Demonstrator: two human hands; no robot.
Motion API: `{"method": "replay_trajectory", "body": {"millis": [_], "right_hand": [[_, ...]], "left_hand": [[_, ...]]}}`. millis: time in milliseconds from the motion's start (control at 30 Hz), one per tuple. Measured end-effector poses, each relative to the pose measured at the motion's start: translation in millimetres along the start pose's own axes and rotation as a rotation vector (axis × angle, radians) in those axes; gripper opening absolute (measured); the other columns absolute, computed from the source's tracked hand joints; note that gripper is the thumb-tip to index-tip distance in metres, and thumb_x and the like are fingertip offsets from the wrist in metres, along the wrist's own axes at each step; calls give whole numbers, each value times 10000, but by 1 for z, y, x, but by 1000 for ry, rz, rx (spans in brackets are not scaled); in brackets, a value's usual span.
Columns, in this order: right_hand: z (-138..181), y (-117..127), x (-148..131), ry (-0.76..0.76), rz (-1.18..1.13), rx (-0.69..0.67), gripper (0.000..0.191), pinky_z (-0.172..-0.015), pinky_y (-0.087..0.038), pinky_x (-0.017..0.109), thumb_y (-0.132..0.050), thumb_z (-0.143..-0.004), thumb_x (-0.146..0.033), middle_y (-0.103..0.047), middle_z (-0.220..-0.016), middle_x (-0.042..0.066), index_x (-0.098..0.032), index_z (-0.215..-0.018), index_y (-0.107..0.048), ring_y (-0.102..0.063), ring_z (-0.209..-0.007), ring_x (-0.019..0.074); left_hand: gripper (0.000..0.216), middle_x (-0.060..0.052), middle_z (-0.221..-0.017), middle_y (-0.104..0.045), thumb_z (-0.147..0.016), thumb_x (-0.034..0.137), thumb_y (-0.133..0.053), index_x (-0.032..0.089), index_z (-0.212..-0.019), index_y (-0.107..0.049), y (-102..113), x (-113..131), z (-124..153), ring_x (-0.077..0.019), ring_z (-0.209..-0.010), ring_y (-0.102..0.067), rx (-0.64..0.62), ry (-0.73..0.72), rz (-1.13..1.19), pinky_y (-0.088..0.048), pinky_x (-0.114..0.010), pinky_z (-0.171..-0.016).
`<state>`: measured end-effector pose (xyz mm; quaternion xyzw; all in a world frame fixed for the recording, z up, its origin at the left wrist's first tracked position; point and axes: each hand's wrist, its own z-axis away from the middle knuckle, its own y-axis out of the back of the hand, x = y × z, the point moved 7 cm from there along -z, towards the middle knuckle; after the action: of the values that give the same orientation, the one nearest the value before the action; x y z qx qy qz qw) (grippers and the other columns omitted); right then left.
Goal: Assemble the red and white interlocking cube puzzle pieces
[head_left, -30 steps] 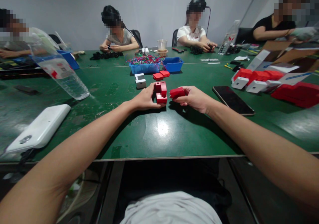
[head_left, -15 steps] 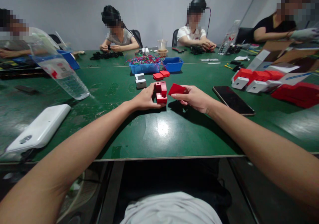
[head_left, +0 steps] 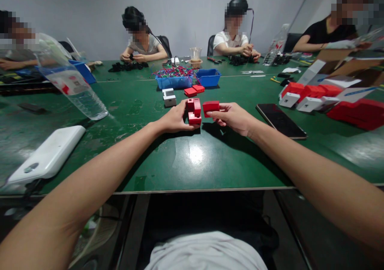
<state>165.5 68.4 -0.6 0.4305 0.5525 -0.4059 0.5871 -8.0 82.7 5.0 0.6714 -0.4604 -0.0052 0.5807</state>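
Observation:
My left hand [head_left: 175, 118] is closed around a notched red plastic housing [head_left: 194, 112], thumb below and fingers behind it. Just to its right, my right hand [head_left: 232, 118] pinches a smaller red block-shaped cover [head_left: 211, 108] between thumb and fingers. A narrow gap separates the two red parts. Both are held over the green table [head_left: 192, 170]. Beyond my left hand sit a white notched housing [head_left: 169, 97] and a pair of small red pieces [head_left: 194, 90].
Blue bins [head_left: 208, 78] stand behind, one heaped with coloured wires [head_left: 175, 73]. On the right are a phone [head_left: 281, 120] and red and white housings [head_left: 309, 96] by a cardboard box. A tilted water bottle [head_left: 79, 92] and white power bank [head_left: 48, 154] are left. Several people sit around the table.
The red cover in my right hand has turned, so its block-like side faces me. My left hand and its housing stay put. The far-right person's gloved hand has moved.

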Motion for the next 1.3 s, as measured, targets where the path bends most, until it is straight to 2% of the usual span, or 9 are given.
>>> {"method": "replay_trajectory", "body": {"millis": [167, 333, 467, 633, 767, 967, 1133, 1300], "right_hand": [[1, -2, -4, 56, 18, -40, 326, -436, -269, 211, -863, -637, -259, -645, -707, -12, -137, -926, -775, -391, -501, 34], [1, -2, 0, 5, 15, -25, 258, -404, -298, 183, -805, -744, -230, -674, -666, 5, -145, -983, -758, -473, -452, 45], [1, -2, 1, -58, 7, 2, 221, -385, -336, 155, -705, -836, -129, -734, -721, 48, -156, -1051, -748, -562, -467, 63], [3, -4, 1, -91, -109, -14, 291, -409, -387, 135, -644, -833, -15, -764, -821, 55, -169, -1065, -731, -641, -542, 75], [2, -6, 3, -97, -202, -77, 296, -443, -416, 135, -696, -828, -62, -770, -860, 55, -179, -1100, -711, -676, -602, 89], [-1, -7, 4, -28, -152, -152, 230, -457, -402, 144, -765, -831, -185, -776, -890, 78, -144, -1054, -724, -651, -608, 80], [-1, -7, 5, -54, -111, -136, 111, -452, -404, 151, -679, -911, -187, -774, -877, 85, -133, -996, -725, -669, -611, 92], [1, -13, 7, -67, -70, -217, 139, -486, -433, 163, -677, -921, -251, -762, -877, 74, -146, -993, -735, -665, -648, 97]], "left_hand": [[915, -182, -1368, -550, -625, 495, -800, 138, -1362, -392, 0, 0, 0, -337, -1243, -579, -9, 5, -13, -454, -476, -1081], [903, -177, -1350, -561, -620, 488, -803, 140, -1351, -402, 0, 0, 0, -330, -1232, -585, -3, 8, -5, -457, -455, -1077], [923, -191, -1353, -555, -622, 486, -797, 125, -1365, -386, -1, 0, 0, -341, -1234, -578, -14, 12, -1, -453, -487, -1077], [911, -191, -1348, -557, -634, 497, -785, 136, -1369, -386, -1, -1, 0, -354, -1233, -578, -15, 9, -13, -467, -517, -1057], [925, -192, -1356, -553, -630, 495, -791, 127, -1373, -379, -1, -1, 0, -351, -1241, -576, -8, -1, -16, -464, -507, -1065], [950, -206, -1406, -518, -631, 511, -792, 127, -1391, -370, -2, -1, 0, -358, -1297, -537, -15, -25, -24, -437, -503, -1101], [958, -203, -1404, -523, -634, 518, -793, 136, -1402, -365, -2, -2, 0, -354, -1284, -545, -9, -20, -21, -443, -503, -1095], [966, -211, -1400, -522, -632, 519, -799, 135, -1407, -369, -2, -3, 0, -357, -1279, -547, -6, -29, -11, -448, -515, -1084]]}}
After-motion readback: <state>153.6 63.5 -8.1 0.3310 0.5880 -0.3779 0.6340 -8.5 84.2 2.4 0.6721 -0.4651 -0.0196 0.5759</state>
